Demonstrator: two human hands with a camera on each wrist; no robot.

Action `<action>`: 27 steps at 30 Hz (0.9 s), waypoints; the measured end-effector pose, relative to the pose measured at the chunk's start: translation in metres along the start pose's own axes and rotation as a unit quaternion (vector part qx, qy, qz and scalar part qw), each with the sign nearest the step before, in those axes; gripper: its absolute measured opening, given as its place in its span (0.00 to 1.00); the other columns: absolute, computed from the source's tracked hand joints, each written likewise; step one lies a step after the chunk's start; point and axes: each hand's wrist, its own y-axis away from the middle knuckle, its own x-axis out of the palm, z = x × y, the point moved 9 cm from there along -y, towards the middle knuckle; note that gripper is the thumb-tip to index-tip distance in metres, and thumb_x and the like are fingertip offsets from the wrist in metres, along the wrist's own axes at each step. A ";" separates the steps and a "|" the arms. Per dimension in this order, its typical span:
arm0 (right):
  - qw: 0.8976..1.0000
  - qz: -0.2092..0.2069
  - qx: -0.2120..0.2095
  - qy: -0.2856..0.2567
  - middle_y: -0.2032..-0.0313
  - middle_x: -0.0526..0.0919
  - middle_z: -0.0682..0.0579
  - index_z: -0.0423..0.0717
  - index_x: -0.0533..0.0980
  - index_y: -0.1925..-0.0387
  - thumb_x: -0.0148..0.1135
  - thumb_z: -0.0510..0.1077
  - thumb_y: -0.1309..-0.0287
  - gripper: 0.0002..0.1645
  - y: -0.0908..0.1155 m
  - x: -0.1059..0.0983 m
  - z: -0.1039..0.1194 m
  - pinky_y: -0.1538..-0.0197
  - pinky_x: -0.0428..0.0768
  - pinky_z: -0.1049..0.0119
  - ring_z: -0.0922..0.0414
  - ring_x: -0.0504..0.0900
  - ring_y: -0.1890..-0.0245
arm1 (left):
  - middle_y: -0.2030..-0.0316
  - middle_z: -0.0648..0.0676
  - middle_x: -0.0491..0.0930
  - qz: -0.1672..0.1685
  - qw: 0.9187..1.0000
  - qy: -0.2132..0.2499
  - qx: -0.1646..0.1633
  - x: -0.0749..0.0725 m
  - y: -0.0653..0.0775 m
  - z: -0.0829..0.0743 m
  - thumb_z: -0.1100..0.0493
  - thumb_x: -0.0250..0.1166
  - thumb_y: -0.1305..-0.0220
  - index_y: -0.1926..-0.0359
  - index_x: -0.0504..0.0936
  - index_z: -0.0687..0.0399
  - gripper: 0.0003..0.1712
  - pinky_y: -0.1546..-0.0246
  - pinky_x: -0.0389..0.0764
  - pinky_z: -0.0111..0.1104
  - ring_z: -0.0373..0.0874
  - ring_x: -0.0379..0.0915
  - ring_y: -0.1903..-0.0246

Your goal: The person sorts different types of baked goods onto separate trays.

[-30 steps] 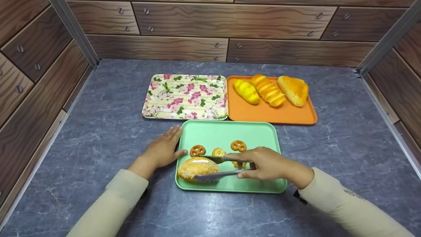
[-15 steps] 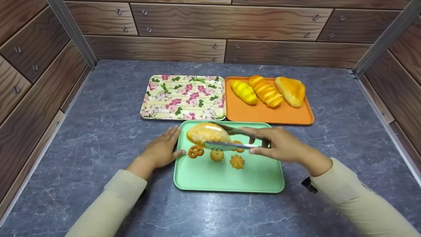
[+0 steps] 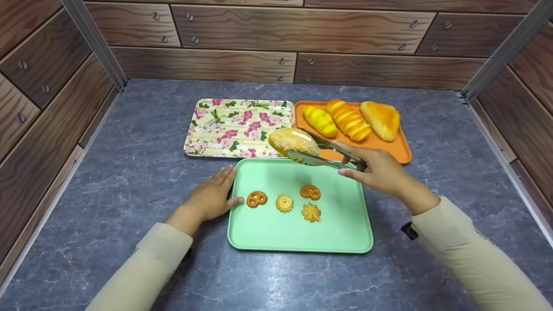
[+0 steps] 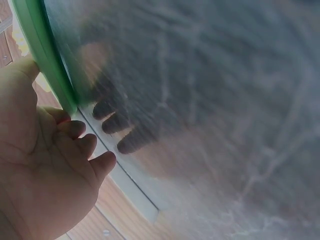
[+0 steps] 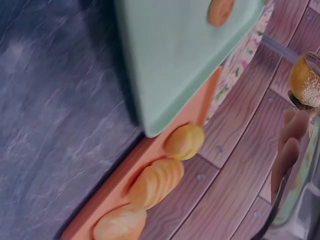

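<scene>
While the right hand (image 3: 382, 170) grips tongs (image 3: 310, 158), squeeze the bun (image 3: 293, 140) evenly near the green tray (image 3: 259, 233); left hand (image 3: 211, 196), fingers extended, touches its side.

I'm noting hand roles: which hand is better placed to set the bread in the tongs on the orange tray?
Probably the right hand: it holds the tongs that grip the bread, near the orange tray. The left hand holds nothing and rests at the edge of the green tray.
</scene>
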 end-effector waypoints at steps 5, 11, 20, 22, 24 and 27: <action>0.999 -0.001 0.035 0.021 0.62 0.82 0.57 0.65 0.60 0.30 0.59 0.58 0.39 0.37 -0.004 -0.001 -0.022 0.79 0.74 0.63 0.60 0.71 0.85 | 0.26 0.59 0.42 0.005 1.000 -0.002 -0.005 0.001 0.000 0.001 0.38 0.53 0.32 0.26 0.45 0.60 0.47 0.32 0.49 0.49 0.55 0.36 0.28; 0.996 0.010 0.078 0.051 0.62 0.81 0.53 0.66 0.59 0.29 0.57 0.62 0.38 0.38 -0.006 -0.002 -0.045 0.80 0.71 0.62 0.58 0.70 0.85 | 0.26 0.58 0.41 0.011 1.000 -0.005 -0.006 0.001 0.000 0.002 0.38 0.52 0.32 0.25 0.43 0.59 0.47 0.32 0.48 0.49 0.54 0.36 0.28; 0.991 0.016 0.095 0.090 0.59 0.80 0.52 0.60 0.60 0.29 0.57 0.62 0.38 0.38 -0.008 -0.002 -0.070 0.76 0.73 0.61 0.59 0.74 0.81 | 0.26 0.58 0.42 0.006 1.000 -0.011 -0.008 0.001 0.001 0.003 0.37 0.52 0.32 0.25 0.44 0.59 0.48 0.32 0.49 0.49 0.54 0.36 0.28; 0.990 0.019 0.095 0.098 0.59 0.80 0.51 0.60 0.60 0.29 0.57 0.62 0.38 0.38 -0.009 -0.001 -0.074 0.75 0.73 0.61 0.59 0.74 0.80 | 0.26 0.58 0.42 0.005 1.000 -0.011 -0.009 0.001 0.001 0.003 0.37 0.52 0.32 0.25 0.44 0.59 0.48 0.32 0.49 0.49 0.54 0.36 0.28; 0.989 0.023 0.099 0.105 0.58 0.80 0.51 0.61 0.60 0.29 0.57 0.61 0.38 0.38 -0.009 0.000 -0.077 0.75 0.73 0.60 0.59 0.73 0.79 | 0.26 0.58 0.41 0.006 1.000 -0.009 -0.009 0.001 0.000 0.003 0.37 0.52 0.32 0.25 0.43 0.59 0.48 0.32 0.49 0.49 0.54 0.36 0.28; 0.987 0.033 0.105 0.116 0.58 0.80 0.50 0.62 0.59 0.29 0.58 0.60 0.38 0.38 -0.010 0.003 -0.081 0.75 0.72 0.60 0.58 0.73 0.79 | 0.26 0.58 0.41 0.007 1.000 -0.006 -0.008 0.001 0.000 0.002 0.37 0.52 0.32 0.25 0.43 0.59 0.48 0.32 0.48 0.49 0.54 0.36 0.28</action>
